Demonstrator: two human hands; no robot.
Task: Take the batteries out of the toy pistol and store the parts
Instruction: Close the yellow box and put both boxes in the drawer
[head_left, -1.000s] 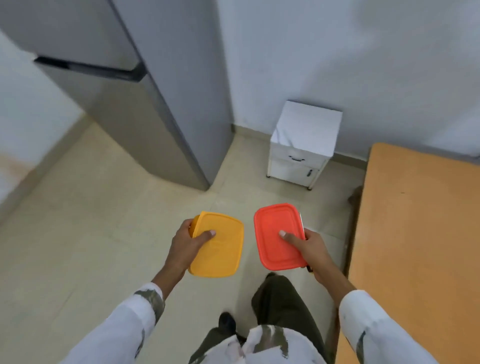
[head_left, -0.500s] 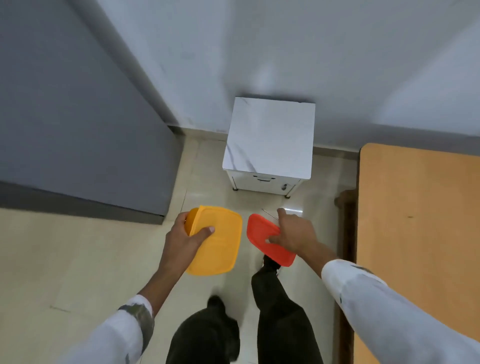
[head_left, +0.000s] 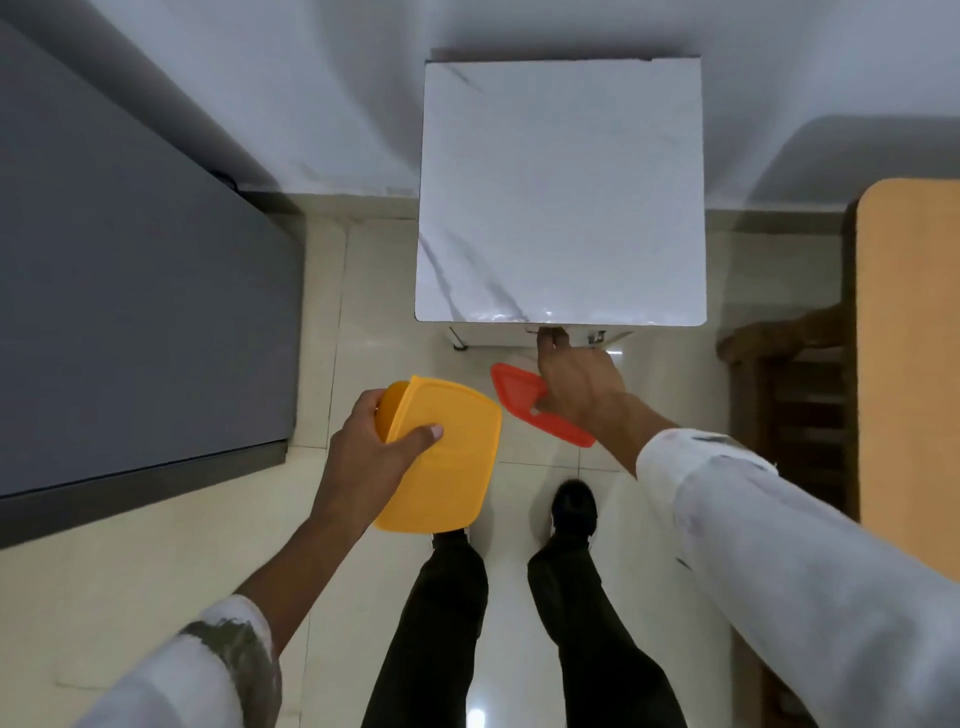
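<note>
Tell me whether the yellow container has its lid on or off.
On. The lid covers the yellow container edge to edge; the left hand grips it, thumb on top.

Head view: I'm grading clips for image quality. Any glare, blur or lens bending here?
In the head view, glare spots sit on the glossy floor between the legs and along the front edge of the cabinet; the wide lens tilts the wall and fridge lines; the right hand with the red box looks slightly soft, the yellow box in the left hand sharper.
</note>
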